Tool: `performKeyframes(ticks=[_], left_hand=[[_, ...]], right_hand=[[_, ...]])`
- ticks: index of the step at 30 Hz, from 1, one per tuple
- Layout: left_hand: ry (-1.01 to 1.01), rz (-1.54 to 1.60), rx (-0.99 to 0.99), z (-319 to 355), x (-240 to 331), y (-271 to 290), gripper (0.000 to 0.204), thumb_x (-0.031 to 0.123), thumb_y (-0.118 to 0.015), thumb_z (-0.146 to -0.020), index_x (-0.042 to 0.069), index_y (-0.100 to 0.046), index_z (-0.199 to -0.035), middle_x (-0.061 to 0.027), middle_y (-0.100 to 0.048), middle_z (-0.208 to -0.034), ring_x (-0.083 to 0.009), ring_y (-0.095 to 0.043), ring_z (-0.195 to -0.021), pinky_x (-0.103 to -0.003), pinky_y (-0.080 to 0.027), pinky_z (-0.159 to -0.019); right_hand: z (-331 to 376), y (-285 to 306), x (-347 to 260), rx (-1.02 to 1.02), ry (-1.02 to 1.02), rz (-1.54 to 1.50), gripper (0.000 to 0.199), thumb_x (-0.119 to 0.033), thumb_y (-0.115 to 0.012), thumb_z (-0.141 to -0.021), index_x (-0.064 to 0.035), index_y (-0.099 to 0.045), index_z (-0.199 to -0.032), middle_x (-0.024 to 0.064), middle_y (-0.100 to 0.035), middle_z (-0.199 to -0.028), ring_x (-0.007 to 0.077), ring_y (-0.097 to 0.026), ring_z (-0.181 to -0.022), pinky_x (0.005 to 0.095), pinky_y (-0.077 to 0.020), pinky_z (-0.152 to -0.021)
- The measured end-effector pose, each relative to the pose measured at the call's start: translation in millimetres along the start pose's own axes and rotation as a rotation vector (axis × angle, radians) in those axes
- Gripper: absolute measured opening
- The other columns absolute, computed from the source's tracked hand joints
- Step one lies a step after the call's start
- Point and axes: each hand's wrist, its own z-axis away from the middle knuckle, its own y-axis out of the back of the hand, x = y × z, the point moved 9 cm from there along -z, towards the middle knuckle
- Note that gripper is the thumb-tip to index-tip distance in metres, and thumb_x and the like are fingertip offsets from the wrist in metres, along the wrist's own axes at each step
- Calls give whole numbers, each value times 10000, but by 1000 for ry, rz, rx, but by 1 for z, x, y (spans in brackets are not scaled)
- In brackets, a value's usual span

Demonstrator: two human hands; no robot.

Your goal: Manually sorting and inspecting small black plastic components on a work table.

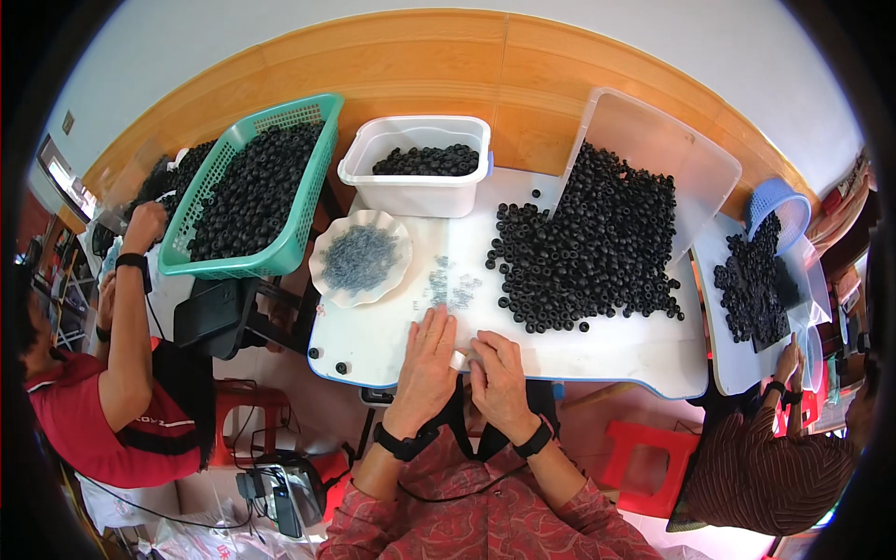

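My left hand [425, 366] and my right hand [499, 378] rest together at the near edge of a white table [616, 350]. Their fingertips meet around a small white piece [457, 359]; I cannot tell which hand holds it. Just beyond my fingers lie several small grey metal clips [450, 285]. A large heap of black rubber rings [588, 252] spills from a tipped clear bin [653, 149] to the right of my hands. A scalloped white dish [361, 257] of grey clips sits to the left.
A white tub [415, 191] of black rings stands at the back. A green basket [257, 191] of rings sits left, beside a person in red [112, 392]. At right another person [775, 467] works at a second table [723, 359] with rings and a blue basket [779, 205].
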Motion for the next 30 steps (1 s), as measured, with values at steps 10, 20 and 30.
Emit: performKeyframes(ticks=[10,20,30], left_hand=[[-52,249,48,-15,14,-4,567,-97,-505,-815,-64,-429,-1376,-244,-337,-1507,-411,-312,-1406,-495,-269,-1155],[204,256,452,15,-31,57,428,-133,-510,-790,-31,-592,-1197,-211,-600,-1109,-363,-631,-974,-388,-543,-807],[171,221,371,19,-17,37,307,-84,-603,-770,16,-678,-1050,-135,-610,-909,-307,-633,-801,-392,-519,-683]], right_hand=[[-2,0,-2,26,-2,13,367,108,-626,-738,34,-623,-1098,157,-568,-1172,344,-549,-1054,386,-482,-900],[-1,1,4,7,-32,-5,354,88,-641,-763,45,-615,-1113,165,-566,-1184,342,-553,-1063,390,-482,-906],[6,7,12,31,-102,-79,303,96,-627,-797,47,-616,-1096,166,-584,-1190,327,-580,-1065,370,-500,-893]])
